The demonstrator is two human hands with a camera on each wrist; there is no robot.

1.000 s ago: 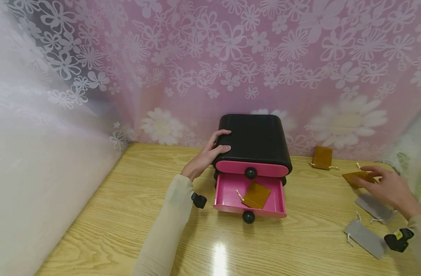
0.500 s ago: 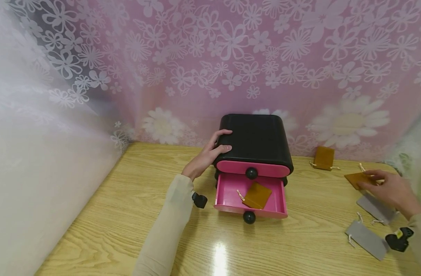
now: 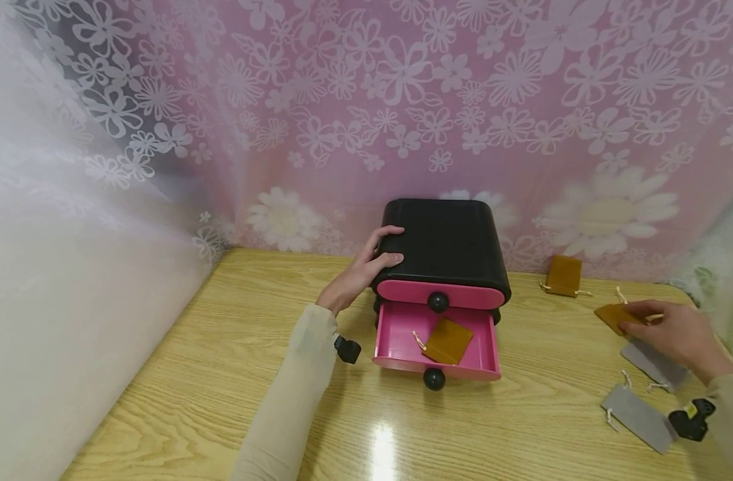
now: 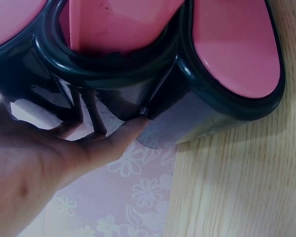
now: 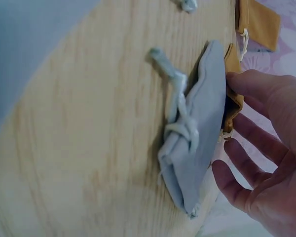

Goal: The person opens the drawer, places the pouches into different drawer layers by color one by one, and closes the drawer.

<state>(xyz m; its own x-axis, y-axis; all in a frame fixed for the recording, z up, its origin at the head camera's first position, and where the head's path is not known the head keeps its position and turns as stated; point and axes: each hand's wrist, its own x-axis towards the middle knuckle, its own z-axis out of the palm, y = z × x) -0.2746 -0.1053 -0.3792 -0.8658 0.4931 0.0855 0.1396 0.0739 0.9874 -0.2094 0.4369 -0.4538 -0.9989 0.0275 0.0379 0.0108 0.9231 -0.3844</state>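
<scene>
My left hand (image 3: 355,275) rests against the left side and top edge of a small black drawer cabinet (image 3: 444,237); in the left wrist view its fingers touch the glossy side wall. The cabinet's lower pink drawer (image 3: 396,334) is pulled out, and a mustard drawstring pouch (image 3: 447,341) lies in it. At the far right, my right hand (image 3: 681,331) pinches another mustard drawstring pouch (image 3: 613,316) between thumb and fingers. The right wrist view shows this pouch (image 5: 232,98) behind a grey drawstring pouch (image 5: 200,128), partly hidden by it.
A third mustard pouch (image 3: 563,275) lies by the curtain (image 3: 402,120) at the back. Two grey pouches, one nearer (image 3: 637,417) and one partly beneath the right hand, lie on the wooden table (image 3: 234,374). The upper pink drawer (image 3: 402,292) is closed.
My right hand's fingers have closed on the mustard pouch, which has shifted slightly left. The left hand and cabinet stay put.
</scene>
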